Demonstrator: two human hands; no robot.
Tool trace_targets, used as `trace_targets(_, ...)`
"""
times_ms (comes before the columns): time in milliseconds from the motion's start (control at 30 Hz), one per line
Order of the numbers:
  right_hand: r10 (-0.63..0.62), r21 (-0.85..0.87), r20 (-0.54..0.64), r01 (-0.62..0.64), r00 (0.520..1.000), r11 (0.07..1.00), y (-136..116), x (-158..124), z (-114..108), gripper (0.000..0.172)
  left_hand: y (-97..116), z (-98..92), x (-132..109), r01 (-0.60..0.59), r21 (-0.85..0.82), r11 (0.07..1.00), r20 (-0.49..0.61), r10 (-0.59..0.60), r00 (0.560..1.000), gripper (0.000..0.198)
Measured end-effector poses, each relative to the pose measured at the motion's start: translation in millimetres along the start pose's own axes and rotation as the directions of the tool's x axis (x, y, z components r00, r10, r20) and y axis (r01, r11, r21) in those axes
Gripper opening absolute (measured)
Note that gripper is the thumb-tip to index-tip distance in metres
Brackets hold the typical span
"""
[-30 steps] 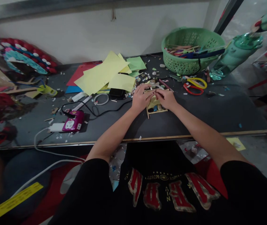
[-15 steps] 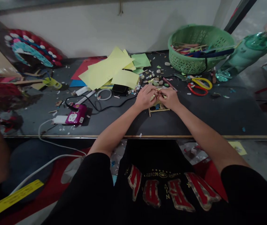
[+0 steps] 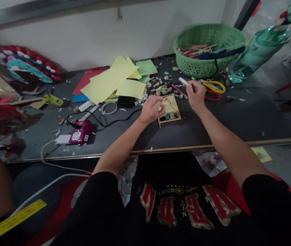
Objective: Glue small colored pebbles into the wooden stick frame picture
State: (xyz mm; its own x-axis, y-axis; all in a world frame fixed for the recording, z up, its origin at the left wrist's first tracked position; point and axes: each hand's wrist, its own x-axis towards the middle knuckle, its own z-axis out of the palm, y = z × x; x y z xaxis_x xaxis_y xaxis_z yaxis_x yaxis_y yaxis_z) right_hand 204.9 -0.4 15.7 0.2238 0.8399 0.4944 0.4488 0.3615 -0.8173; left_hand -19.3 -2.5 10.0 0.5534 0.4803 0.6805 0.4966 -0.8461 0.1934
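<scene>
A small yellow craft board (image 3: 170,108) framed with wooden sticks lies flat on the dark table (image 3: 212,126). It carries a red thread squiggle and a row of small stones along its near edge. My left hand (image 3: 150,109) rests curled on the board's left edge, pressing it down. My right hand (image 3: 195,93) is lifted to the right of the board and pinches a small white stick (image 3: 183,81) whose end points up and to the left. Loose pebbles and scraps (image 3: 163,89) lie just behind the board.
A green basket (image 3: 206,51) of sticks and tools stands at the back right, with yellow and red scissors (image 3: 213,89) in front and a green bottle (image 3: 256,54) beside it. Yellow paper sheets (image 3: 114,80), a black cable and a pink device (image 3: 80,135) lie to the left.
My right hand has left the board and risen to the right with a white stick in its fingers. The board's face is now uncovered. My left hand stays on the board's left edge.
</scene>
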Motion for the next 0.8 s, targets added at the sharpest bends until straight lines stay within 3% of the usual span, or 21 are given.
trace_targets(133,-0.014,-0.346,0.002,0.014,1.000,0.938,18.8,10.5,-24.6,0.026,-11.0,-4.0,1.9,0.215,-0.071,0.974,-0.117,-0.222,0.968,0.015)
trace_targets(200,-0.001,-0.529,0.006,0.004,1.000,0.848,20.9,8.0,-25.1,0.023,-19.3,-1.0,2.1,0.319,-0.200,0.926,-0.045,-0.334,0.941,0.016)
trace_targets(267,-0.016,-0.612,-0.010,0.006,1.000,0.791,16.4,3.1,-19.7,0.032,-24.3,3.8,1.0,0.400,-0.295,0.868,0.020,-0.413,0.911,0.020)
trace_targets(367,-0.131,-0.564,0.073,0.150,0.989,0.812,0.5,-4.2,-9.7,0.037,-22.7,9.3,-0.5,0.436,-0.359,0.826,0.076,-0.439,0.895,0.024)
trace_targets(533,-0.309,-0.328,0.229,0.372,0.923,0.868,-19.0,-13.9,4.2,0.030,-12.7,10.2,1.5,0.342,-0.344,0.874,0.108,-0.326,0.939,0.020)
trace_targets(633,-0.349,-0.250,0.245,0.406,0.905,0.879,-16.6,-17.7,11.2,0.028,-13.7,10.9,1.8,0.338,-0.376,0.863,0.123,-0.315,0.941,0.019)
trace_targets(800,-0.298,-0.223,0.202,0.340,0.933,0.913,-11.6,-17.4,13.9,0.033,-17.1,11.7,0.1,0.370,-0.457,0.809,0.143,-0.344,0.928,0.024)
